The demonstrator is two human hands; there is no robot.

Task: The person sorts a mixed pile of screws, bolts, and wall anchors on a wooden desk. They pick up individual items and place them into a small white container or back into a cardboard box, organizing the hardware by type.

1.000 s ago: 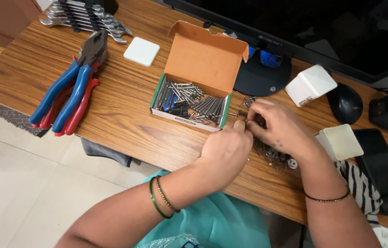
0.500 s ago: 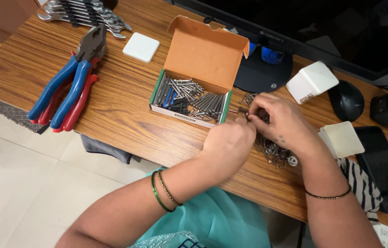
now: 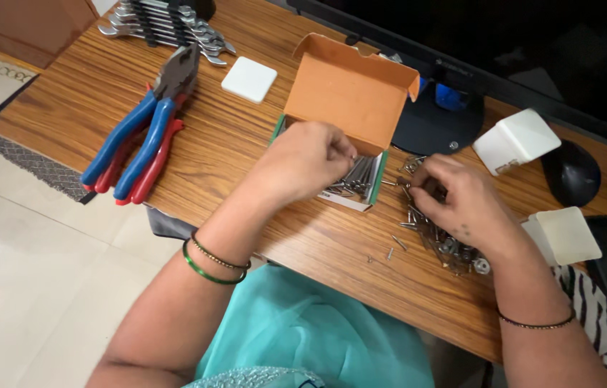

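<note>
I see the wooden desk (image 3: 88, 108) filling most of the frame, running from the upper left down to the lower right. Along the top right sits a dark monitor (image 3: 533, 50) on its round black base (image 3: 436, 126). At centre top stands the open orange cardboard box (image 3: 350, 90), lid flap raised, with nails (image 3: 357, 176) lying in its tray. At left centre lie the pliers (image 3: 138, 136) with blue and red handles, and above them, in the upper left, a row of wrenches (image 3: 167, 21). A flat white square (image 3: 249, 79) rests between the wrenches and the box.

My left hand (image 3: 303, 162) hovers at centre over the box tray, fingertips pinched together, though I cannot tell whether a nail is between them. My right hand (image 3: 454, 201), right of centre, rests on the loose pile of nails and small hardware (image 3: 451, 248) spread on the desk beside the box; its fingers are curled together on that pile, and what they grip is hidden. A few stray nails (image 3: 393, 248) lie apart just below the box.
</note>
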